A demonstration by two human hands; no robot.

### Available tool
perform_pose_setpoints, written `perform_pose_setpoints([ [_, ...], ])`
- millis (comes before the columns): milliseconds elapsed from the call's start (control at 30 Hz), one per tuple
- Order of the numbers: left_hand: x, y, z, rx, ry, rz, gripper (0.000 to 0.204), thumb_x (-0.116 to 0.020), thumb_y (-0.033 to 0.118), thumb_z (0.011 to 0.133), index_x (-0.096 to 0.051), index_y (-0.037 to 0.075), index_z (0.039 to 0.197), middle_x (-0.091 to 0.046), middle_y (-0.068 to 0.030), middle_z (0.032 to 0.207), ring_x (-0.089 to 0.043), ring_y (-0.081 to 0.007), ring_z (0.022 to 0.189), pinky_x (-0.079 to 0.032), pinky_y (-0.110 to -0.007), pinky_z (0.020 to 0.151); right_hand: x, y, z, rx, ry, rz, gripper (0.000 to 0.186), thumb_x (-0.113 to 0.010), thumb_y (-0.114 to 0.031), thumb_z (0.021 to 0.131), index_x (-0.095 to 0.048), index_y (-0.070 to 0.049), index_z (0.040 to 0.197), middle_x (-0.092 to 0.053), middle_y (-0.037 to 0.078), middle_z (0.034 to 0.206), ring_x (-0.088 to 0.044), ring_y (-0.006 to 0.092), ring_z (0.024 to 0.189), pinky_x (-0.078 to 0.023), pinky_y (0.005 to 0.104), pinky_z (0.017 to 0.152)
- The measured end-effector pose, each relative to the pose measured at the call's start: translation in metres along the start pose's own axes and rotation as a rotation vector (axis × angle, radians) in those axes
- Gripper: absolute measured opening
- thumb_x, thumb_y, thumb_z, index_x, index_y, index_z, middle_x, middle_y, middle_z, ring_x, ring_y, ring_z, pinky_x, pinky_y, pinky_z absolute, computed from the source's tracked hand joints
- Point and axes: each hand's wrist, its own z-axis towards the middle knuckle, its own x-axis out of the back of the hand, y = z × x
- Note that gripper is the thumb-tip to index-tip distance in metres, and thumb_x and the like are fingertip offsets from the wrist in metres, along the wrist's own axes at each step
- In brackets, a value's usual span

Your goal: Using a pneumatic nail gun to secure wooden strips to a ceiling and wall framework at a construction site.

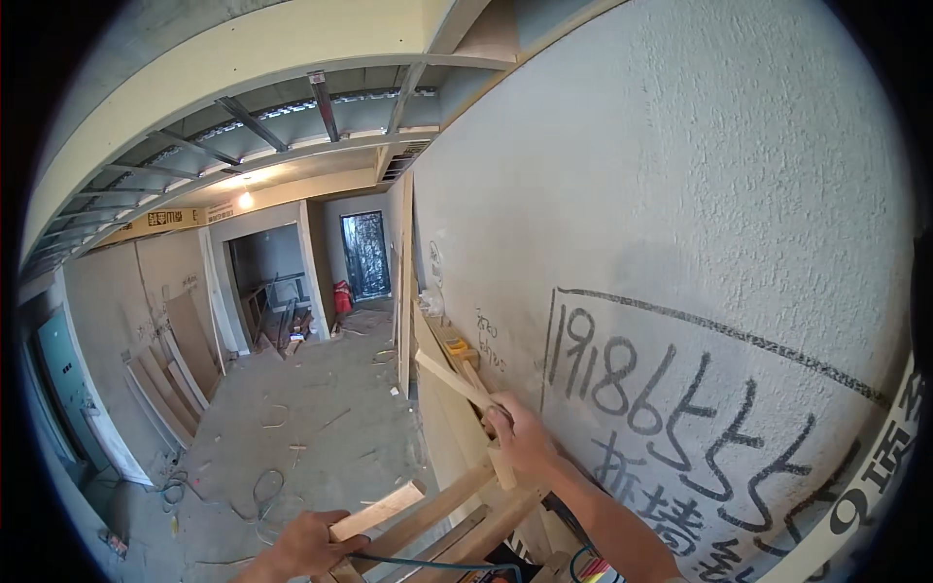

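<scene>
In the lower middle, my left hand (309, 542) is closed around a short pale wooden block (384, 507), held at a slant. Further right and higher, my right hand (517, 435) grips a thin wooden strip (445, 373) that angles up to the left. Below both hands are wooden battens (437, 507) and a light board (442, 428) along the wall side. A dark blue-green cord (428, 562) crosses under my left hand at the lower edge. Behind the strip lies a small yellow object (452, 345), too small to make out.
A white wall (661, 194) with dark markings fills the right. The concrete floor (311, 389) bears cords and scraps. Boards (170, 394) lean at the left. Framing (262, 126) hangs overhead; a lit bulb (245, 199), a red bundle (342, 296) and a wrapped door (366, 253) show at the back.
</scene>
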Motion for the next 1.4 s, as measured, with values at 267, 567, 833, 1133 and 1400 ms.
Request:
perform_pose_setpoints([
  [267,-0.011,0.006,-0.004,0.176,-0.031,-0.334,0.029,-0.072,0.030,0.087,-0.071,0.004,0.101,-0.072,-0.0126,0.084,-0.068,-0.0229,0.075,-0.052,-0.034,0.071,-0.012,0.020,-0.008,0.040,-0.078,-0.404,0.018,-0.057,-0.026,0.097,-0.057,-0.010,0.106,-0.067,0.016,0.084,-0.065,0.0409,0.076,-0.051,0.0520,0.066],
  [567,-0.004,0.014,-0.003,0.215,-0.039,-0.307,0.028,-0.067,0.033,0.093,-0.070,0.005,0.089,-0.069,-0.0071,0.076,-0.065,-0.0187,0.063,-0.053,-0.035,0.055,-0.010,0.005,-0.004,0.028,-0.128,-0.298,0.035,-0.054,-0.010,0.088,-0.058,0.000,0.121,-0.066,0.022,0.098,-0.063,0.0420,0.088,-0.052,0.0509,0.080],
  [833,-0.031,-0.021,-0.022,0.337,0.004,-0.837,0.023,-0.069,0.028,0.089,-0.062,0.006,0.093,-0.063,-0.0098,0.080,-0.066,-0.0308,0.071,-0.056,-0.048,0.055,-0.006,0.006,-0.015,0.049,-0.082,-0.262,0.034,-0.056,-0.010,0.087,-0.058,-0.002,0.121,-0.067,0.022,0.100,-0.063,0.0417,0.085,-0.052,0.0517,0.078],
  [1133,-0.030,-0.025,0.012,0.250,0.215,-0.101,0.023,-0.064,0.025,0.091,-0.066,0.004,0.100,-0.062,-0.0153,0.079,-0.063,-0.0312,0.075,-0.053,-0.042,0.071,-0.002,-0.008,0.008,-0.222,-0.084,-0.255,0.024,-0.056,-0.029,0.097,-0.060,-0.012,0.113,-0.070,0.018,0.091,-0.067,0.0397,0.080,-0.054,0.0502,0.067],
  [1400,0.063,0.050,0.120,0.072,-0.221,-1.700,0.070,-0.046,0.070,0.090,-0.049,0.008,0.121,-0.047,-0.0009,0.070,-0.045,-0.0124,0.056,-0.046,-0.031,0.058,0.002,-0.015,0.020,-0.280,-0.057,-0.252,0.018,-0.051,-0.024,0.102,-0.058,-0.008,0.106,-0.067,0.014,0.079,-0.068,0.0352,0.073,-0.053,0.0440,0.062],
])
